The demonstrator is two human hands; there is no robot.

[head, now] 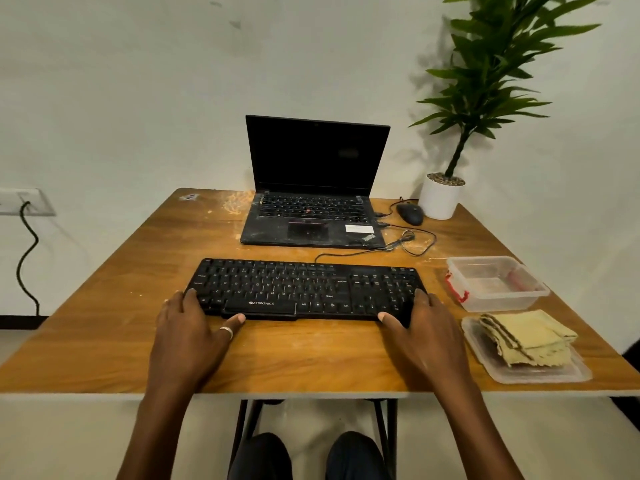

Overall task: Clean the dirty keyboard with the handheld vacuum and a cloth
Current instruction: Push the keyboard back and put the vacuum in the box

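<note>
A black keyboard (304, 289) lies flat across the middle of the wooden table (104, 323), its cable running back to the laptop. My left hand (192, 332) grips the keyboard's near left corner, thumb at the front edge and fingers round the side. My right hand (424, 332) grips the near right corner the same way. A folded yellow cloth (526, 336) lies on a clear plastic lid (554, 374) at the right front of the table. No handheld vacuum is in view.
A dusty open laptop (313, 216) stands behind the keyboard, crumbs (235, 202) to its left. A black mouse (409, 213), a white potted plant (440, 199) and a clear plastic container (498, 282) sit on the right. A wall socket with a cable (26, 202) is at far left.
</note>
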